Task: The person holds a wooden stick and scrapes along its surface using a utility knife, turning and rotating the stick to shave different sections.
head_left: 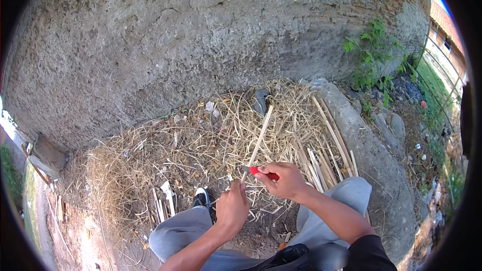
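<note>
My left hand (pixel 232 207) is closed around the lower end of a pale wooden strip (pixel 261 135), which slants up and to the right, away from me. Just above it, my right hand (pixel 282 179) grips a red-handled tool (pixel 262 172). The tool's dark metal end touches the strip a little above my left fingers. Its exact shape is too small to tell.
Curly shavings (pixel 110 175) cover the ground before a rough wall (pixel 201 40). Split strips (pixel 329 135) lie beside my right knee, near a concrete edge (pixel 374 165). A dark shoe (pixel 202 198) shows below, and a green plant (pixel 374 52) grows by the wall.
</note>
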Available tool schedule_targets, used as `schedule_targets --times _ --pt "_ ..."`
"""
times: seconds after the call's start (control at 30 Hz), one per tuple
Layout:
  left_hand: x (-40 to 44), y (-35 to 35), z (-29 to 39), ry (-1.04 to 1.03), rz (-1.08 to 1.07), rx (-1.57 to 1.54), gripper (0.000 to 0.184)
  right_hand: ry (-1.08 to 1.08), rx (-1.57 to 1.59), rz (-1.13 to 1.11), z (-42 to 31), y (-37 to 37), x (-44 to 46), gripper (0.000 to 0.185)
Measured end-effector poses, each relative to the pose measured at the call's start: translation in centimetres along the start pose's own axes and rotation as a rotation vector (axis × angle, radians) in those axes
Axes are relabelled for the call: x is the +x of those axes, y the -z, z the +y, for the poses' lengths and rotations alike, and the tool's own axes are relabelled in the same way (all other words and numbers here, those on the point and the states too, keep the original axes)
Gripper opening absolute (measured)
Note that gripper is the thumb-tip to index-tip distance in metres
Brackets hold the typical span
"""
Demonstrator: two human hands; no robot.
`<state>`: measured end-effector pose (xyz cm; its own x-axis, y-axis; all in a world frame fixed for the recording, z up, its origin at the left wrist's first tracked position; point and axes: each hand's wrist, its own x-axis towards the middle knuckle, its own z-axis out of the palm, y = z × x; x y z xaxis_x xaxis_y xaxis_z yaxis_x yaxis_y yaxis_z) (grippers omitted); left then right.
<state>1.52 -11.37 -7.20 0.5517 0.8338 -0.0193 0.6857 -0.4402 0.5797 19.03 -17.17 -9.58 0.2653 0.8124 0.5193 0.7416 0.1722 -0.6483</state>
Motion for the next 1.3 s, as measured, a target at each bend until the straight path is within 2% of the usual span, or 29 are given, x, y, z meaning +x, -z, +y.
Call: schedule_targets --times 0.17,0.33,0.57,0.77,0.83,0.97,1.03,1.17,1.23,1.3 --pt "-0.3 -0.1 0.2 0.000 -0.012 0.018 0.023 -0.015 -0.022 -0.022 0.0 0.2 -0.1 0.022" --pt "-0.5 0.2 0.7 -0.030 -0.016 0.015 0.024 0.016 -0.122 0.031 0.3 0.4 -0.5 0.021" --pt "-0.6 0.2 0.2 -0.042 -0.031 0.000 0.025 0.043 -0.103 0.082 0.7 -0.1 -0.4 0.021" --pt "-0.4 0.3 0.1 -0.031 -0.041 -0.078 0.018 0.052 -0.094 0.104 0.9 -0.4 -0.1 0.021" --pt "-0.3 0.0 0.0 -0.137 0.025 -0.081 0.021 0.033 -0.103 0.079 1.2 -0.4 -0.1 0.020" --pt "0.0 -0.5 -0.6 -0.174 0.039 -0.119 0.022 0.054 -0.078 0.125 1.9 -0.9 -0.1 0.020" --pt "0.1 -0.2 -0.2 -0.051 -0.041 -0.121 0.016 0.058 -0.104 0.105 2.0 -0.8 -0.1 0.021" --pt "-0.1 -0.2 -0.1 -0.070 -0.037 -0.113 0.018 -0.022 -0.089 0.073 2.1 -0.4 0.1 0.022" --pt "-0.7 -0.2 0.1 -0.022 -0.063 -0.019 0.020 -0.130 -0.133 0.032 2.9 0.1 0.7 0.023" --pt "-0.6 -0.2 0.0 -0.035 -0.053 -0.034 0.020 -0.114 -0.110 0.042 3.4 -0.1 0.7 0.023"
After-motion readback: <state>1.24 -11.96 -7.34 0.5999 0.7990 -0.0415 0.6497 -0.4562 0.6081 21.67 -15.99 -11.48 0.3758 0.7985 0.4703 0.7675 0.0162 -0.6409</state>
